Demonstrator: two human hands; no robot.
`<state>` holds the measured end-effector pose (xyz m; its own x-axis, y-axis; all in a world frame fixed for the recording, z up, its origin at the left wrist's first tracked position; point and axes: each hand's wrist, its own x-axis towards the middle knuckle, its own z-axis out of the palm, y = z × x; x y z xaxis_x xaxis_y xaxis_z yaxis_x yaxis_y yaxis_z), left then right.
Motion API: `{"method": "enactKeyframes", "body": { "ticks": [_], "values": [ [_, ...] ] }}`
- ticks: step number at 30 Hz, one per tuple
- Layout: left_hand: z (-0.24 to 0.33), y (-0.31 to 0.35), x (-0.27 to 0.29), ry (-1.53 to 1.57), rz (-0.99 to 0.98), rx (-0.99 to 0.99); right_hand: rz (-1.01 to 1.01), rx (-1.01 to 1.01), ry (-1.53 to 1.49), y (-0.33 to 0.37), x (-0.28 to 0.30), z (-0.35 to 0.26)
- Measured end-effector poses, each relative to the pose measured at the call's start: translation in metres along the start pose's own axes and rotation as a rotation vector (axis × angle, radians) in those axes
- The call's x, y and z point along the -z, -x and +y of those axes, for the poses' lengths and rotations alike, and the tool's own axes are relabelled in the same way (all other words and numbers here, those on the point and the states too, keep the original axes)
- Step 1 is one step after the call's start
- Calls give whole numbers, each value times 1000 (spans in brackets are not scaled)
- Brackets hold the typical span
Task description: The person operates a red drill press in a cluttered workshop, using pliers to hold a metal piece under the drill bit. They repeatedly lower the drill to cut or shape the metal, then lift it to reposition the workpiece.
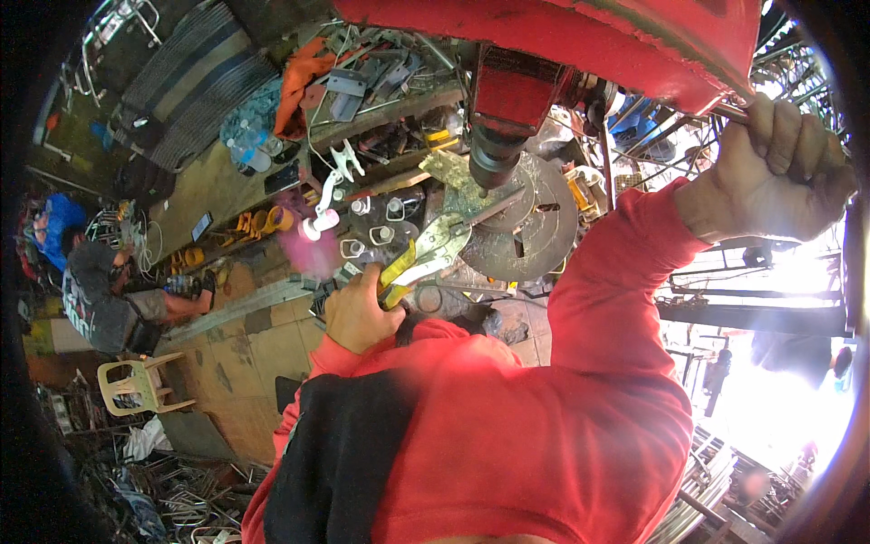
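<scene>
Left hand [358, 308] is clamped on yellow-handled metal pliers [424, 257], right hand [770, 172] on brown rod [729, 112]; drilling seems in hand, steady pressure needed.

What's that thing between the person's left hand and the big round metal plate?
In the head view, a yellow-handled pliers-like tool reaches from the left hand toward the round metal plate.
</scene>
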<state>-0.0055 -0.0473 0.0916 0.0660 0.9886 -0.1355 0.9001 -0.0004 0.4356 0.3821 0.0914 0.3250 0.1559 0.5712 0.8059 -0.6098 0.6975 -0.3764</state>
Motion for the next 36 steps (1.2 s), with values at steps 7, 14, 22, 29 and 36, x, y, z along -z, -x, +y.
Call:
{"method": "enactKeyframes", "body": {
  "ticks": [7,14,22,29,36],
  "values": [
    [-4,-3,-5,-45,58,27,-64,-72,-171,-1,8,-5],
    [-25,-48,31,-236,85,-88,-19,-41,23,-6,2,-1],
    [-29,-53,22,-287,54,-76,420,162,448,1,-32,4],
    [-51,-65,12,-35,-20,-213,367,172,448,1,-35,5],
    [-37,-40,-1,-12,65,-144,259,146,340,6,-37,9]
  ]
}}
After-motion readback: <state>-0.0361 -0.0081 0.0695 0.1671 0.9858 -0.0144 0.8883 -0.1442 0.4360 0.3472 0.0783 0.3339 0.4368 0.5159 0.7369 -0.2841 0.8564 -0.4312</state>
